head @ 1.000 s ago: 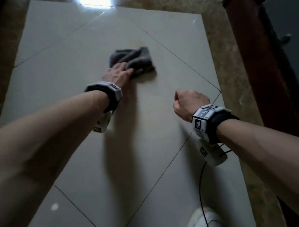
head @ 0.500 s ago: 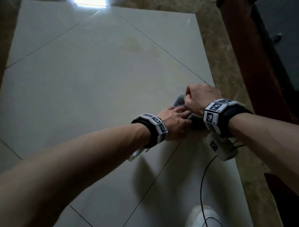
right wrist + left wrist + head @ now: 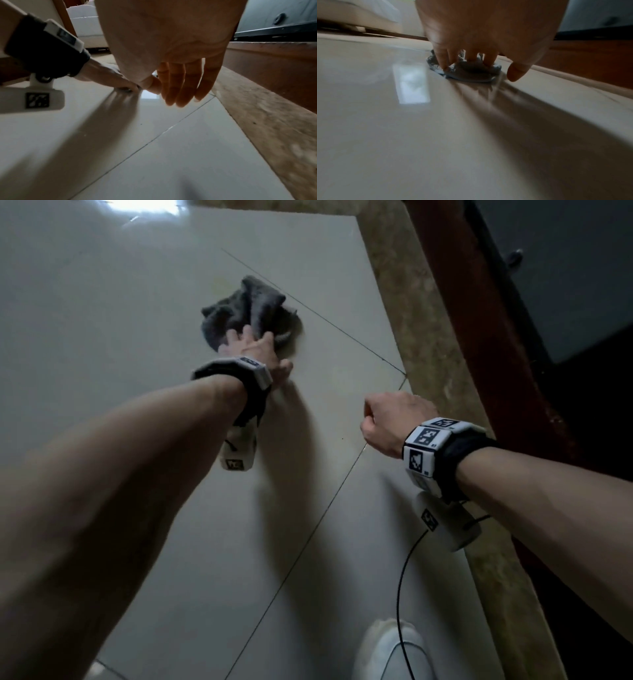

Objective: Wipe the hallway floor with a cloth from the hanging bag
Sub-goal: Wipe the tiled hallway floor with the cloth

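A crumpled grey cloth (image 3: 250,309) lies on the pale glossy floor tiles (image 3: 120,320), out ahead of me and near the right border. My left hand (image 3: 255,350) presses down on its near edge with spread, nearly straight fingers (image 3: 443,59), and the thumb stays off to the side. In the left wrist view the cloth (image 3: 471,73) bunches under those fingertips. My right hand (image 3: 390,419) hovers above the tiles closer to me. Its fingers (image 3: 180,86) hang loosely curled and hold nothing. The hanging bag is out of view.
A brown stone border strip (image 3: 404,302) runs along the right of the tiles, with a reddish wooden door frame (image 3: 479,320) and a dark door (image 3: 565,268) beyond it. My white shoe (image 3: 390,652) stands at the bottom, and a black cable (image 3: 400,577) hangs from the right wrist.
Half a second ago the left hand and cloth were drawn back beside the right hand. The left hand has since pushed the cloth forward and left. The right hand has barely moved.
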`<state>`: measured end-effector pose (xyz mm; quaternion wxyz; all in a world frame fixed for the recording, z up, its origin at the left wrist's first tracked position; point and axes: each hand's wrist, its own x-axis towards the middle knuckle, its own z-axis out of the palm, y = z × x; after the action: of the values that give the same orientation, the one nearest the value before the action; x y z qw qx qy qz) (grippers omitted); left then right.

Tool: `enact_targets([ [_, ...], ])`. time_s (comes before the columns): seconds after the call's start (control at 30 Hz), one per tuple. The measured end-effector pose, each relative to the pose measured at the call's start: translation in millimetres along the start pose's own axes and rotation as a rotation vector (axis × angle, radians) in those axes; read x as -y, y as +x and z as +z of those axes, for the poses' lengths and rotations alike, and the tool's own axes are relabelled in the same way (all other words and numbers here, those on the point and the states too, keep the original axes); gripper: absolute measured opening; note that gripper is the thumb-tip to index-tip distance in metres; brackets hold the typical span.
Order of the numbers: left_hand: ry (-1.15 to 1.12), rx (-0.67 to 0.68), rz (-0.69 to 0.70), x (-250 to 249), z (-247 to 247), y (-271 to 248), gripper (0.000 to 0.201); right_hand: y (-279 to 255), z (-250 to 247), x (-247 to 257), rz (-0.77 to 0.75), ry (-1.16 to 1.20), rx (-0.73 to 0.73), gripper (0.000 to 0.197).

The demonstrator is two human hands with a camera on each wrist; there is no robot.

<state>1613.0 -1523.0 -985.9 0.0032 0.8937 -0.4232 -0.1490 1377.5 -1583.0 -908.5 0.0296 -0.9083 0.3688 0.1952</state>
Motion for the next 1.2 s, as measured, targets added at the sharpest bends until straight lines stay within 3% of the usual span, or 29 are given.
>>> enact_targets([
  [0.07, 0.032, -0.025, 0.152, -40.9, 12.7, -21.7, 0.062, -0.5, -1.2, -8.9, 0.03, 0.0, -0.006, 0.025],
  [0.17, 0.066, -0.072, 0.559, -103.3, 37.7, -58.1, 0.054, -1.7, -4.9, -21.2, 0.077, -0.002, -0.021, 0.026],
  [0.23, 0.02, -0.029, 0.854, -133.9, 46.2, -86.1, 0.047, -1.5, -8.4, -28.3, 0.103, 0.019, -0.022, 0.02],
  [0.33, 0.04, 0.066, 1.175, -141.8, 47.7, -106.3, 0.046, -1.1, -10.8, -34.5, 0.125, 0.043, 0.001, 0.015],
  [0.4, -0.007, 0.031, 1.253, -125.2, 42.4, -85.0, 0.047, -2.6, -8.8, -36.0, 0.132, 0.059, -0.005, 0.025],
  [0.47, -0.019, -0.023, 1.112, -101.7, 31.7, -46.0, 0.041, -5.4, -4.1, -36.5, 0.135, 0.055, -0.02, 0.027],
  [0.63, 0.041, 0.014, 0.263, -29.4, 6.9, 7.9, 0.05, -6.9, 7.5, -37.7, 0.125, 0.032, -0.01, 0.024],
  [0.7, 0.041, -0.013, 0.148, -17.1, 13.7, -1.5, 0.058, -6.6, 10.3, -34.6, 0.117, 0.017, 0.01, 0.023],
  [0.8, 0.025, 0.029, 0.169, -34.9, 26.8, -39.0, 0.074, -5.9, 8.0, -20.9, 0.079, -0.008, 0.025, 0.023],
  [0.93, 0.047, 0.037, 0.65, -65.3, 42.8, -111.1, 0.066, 2.2, -10.2, 13.5, 0.009, -0.019, -0.009, 0.024],
  [1.03, 0.052, 0.061, 0.887, -39.5, 52.2, -146.3, 0.06, 9.5, -24.3, 47.8, -0.059, -0.015, -0.038, 0.025],
  [1.1, 0.119, 0.036, 0.922, -1.0, 51.1, -150.1, 0.058, 10.1, -29.7, 72.1, -0.103, -0.007, -0.038, 0.025],
  [1.2, 0.096, 0.028, 0.704, 67.9, 31.9, -142.9, 0.052, 4.2, -33.6, 105.1, -0.186, -0.003, -0.029, 0.026],
])
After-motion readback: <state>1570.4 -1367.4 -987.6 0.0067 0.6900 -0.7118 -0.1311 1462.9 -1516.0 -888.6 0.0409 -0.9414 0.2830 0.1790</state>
